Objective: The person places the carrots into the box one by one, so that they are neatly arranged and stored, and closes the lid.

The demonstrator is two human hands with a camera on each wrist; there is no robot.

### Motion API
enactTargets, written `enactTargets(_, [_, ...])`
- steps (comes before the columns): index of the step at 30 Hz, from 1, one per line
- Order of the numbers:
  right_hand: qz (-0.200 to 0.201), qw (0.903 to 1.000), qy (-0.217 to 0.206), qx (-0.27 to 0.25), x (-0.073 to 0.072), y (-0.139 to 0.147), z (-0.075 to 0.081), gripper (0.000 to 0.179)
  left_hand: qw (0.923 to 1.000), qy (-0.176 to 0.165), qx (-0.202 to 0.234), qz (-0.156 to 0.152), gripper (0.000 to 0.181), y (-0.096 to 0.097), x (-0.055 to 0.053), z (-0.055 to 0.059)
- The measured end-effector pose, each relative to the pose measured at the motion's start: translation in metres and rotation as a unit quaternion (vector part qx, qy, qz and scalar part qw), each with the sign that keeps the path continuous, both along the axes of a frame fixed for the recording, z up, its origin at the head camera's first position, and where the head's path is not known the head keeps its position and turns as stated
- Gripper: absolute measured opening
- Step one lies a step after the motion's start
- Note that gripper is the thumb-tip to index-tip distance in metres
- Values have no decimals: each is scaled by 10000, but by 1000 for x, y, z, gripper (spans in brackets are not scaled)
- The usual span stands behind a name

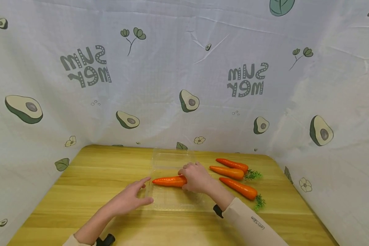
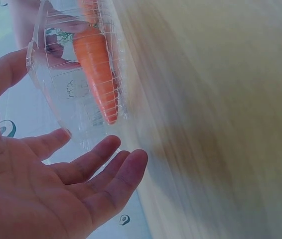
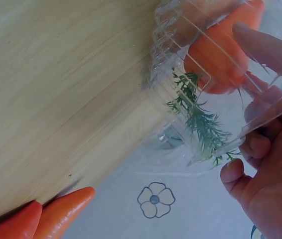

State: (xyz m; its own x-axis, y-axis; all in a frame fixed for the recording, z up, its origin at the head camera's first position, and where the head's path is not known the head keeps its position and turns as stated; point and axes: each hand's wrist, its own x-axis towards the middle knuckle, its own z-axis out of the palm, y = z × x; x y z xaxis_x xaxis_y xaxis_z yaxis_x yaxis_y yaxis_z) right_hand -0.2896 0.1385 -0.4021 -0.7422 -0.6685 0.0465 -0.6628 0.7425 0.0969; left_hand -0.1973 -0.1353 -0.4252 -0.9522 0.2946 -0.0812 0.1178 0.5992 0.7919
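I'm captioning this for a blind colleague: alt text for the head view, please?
A person's right hand grips an orange carrot in a clear plastic container on a wooden table, with the left hand at the container's left side. Three more carrots with green tops lie to the right; avocado-print fabric hangs behind.

In the head view, the right hand (image 1: 197, 178) hides the leafy end of a carrot (image 1: 168, 181) in a clear container (image 1: 160, 201); the right sleeve (image 1: 249, 222) is cut off below. In the right wrist view, the lower-left corner crops two carrots (image 3: 64, 214)
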Motion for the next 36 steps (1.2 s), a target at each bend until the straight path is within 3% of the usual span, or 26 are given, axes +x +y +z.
enactTargets(14, [-178, 9978, -267, -579, 11, 14, 11, 43, 10000, 43, -34, 6, 84, -1, 0, -1])
enactTargets(23, [-108, 9919, -458, -1178, 20, 24, 19, 41, 10000, -58, 10, -54, 84, -1, -1, 1])
enactTargets(28, [-278, 9891, -533, -1347, 26, 30, 23, 41, 10000, -15, 15, -89, 84, 0, -1, 0])
enactTargets(36, [-451, 9750, -959, -1952, 39, 43, 28, 39, 9999, -16, 51, -145, 85, -2, 0, -2])
